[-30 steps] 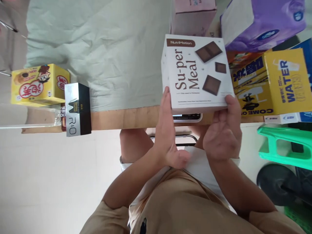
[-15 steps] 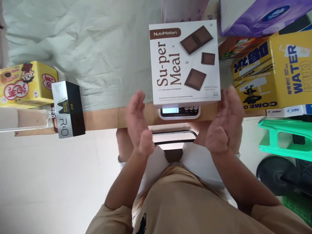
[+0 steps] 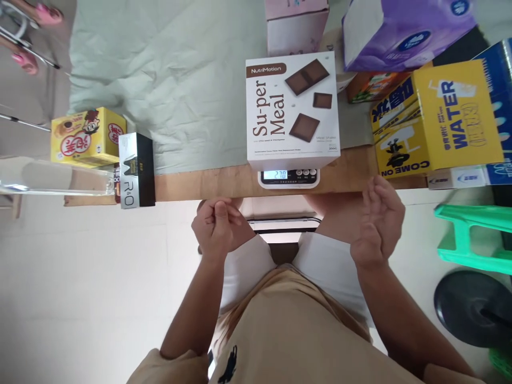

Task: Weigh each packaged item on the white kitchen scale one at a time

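A white NutriMotion meal shake box (image 3: 294,106) with chocolate pieces printed on it rests on a small kitchen scale (image 3: 288,178) at the table's front edge. The scale's lit display appears to read 270. My left hand (image 3: 214,226) hovers over my lap, left of the scale, its fingers curled in and the thumb against them; nothing shows in it. To the right, just below the table edge, my right hand (image 3: 378,224) is empty, with fingers loosely bent and the thumb apart. Neither hand touches the box.
At the right stand a yellow drink carton (image 3: 460,114), a purple tissue pack (image 3: 404,37) and a pink box (image 3: 298,29). At left are a yellow snack box (image 3: 88,136), a black-and-silver box (image 3: 137,170) and a clear container (image 3: 56,178). A green stool (image 3: 472,234) stands at right.
Both hands have drawn back from beside the white box and moved apart, toward my body. My left fingers have curled in. The scale's digits are now legible. The view has shifted.
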Available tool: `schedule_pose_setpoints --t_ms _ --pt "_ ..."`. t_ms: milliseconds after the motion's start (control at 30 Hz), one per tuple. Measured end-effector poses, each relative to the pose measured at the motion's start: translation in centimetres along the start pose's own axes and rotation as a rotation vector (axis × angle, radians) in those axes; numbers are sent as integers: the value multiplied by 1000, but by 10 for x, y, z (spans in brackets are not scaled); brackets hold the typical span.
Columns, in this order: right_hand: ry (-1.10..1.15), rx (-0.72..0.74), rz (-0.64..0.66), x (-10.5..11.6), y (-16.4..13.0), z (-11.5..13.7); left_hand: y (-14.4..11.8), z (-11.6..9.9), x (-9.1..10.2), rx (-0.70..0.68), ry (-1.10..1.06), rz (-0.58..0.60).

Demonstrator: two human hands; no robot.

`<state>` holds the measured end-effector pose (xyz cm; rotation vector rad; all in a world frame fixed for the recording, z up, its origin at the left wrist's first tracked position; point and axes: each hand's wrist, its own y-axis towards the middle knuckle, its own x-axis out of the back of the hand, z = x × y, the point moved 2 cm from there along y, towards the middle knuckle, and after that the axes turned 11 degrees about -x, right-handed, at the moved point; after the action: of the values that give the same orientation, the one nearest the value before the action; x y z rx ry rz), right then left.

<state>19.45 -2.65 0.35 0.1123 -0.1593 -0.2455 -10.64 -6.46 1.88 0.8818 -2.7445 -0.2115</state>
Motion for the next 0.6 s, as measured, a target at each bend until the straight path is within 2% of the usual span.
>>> schedule_pose_setpoints --t_ms 167,333,467,600 --pt "5 65 46 13 7 -3 10 -5 -2 -129 -47 21" --pt "-23 106 63 19 12 -13 12 -1 5 -97 -98 96" --pt "3 135 101 10 18 -9 20 -2 0 -79 -73 93" --pt "25 133 172 -10 32 6 39 -3 -14 -179 -6 53"
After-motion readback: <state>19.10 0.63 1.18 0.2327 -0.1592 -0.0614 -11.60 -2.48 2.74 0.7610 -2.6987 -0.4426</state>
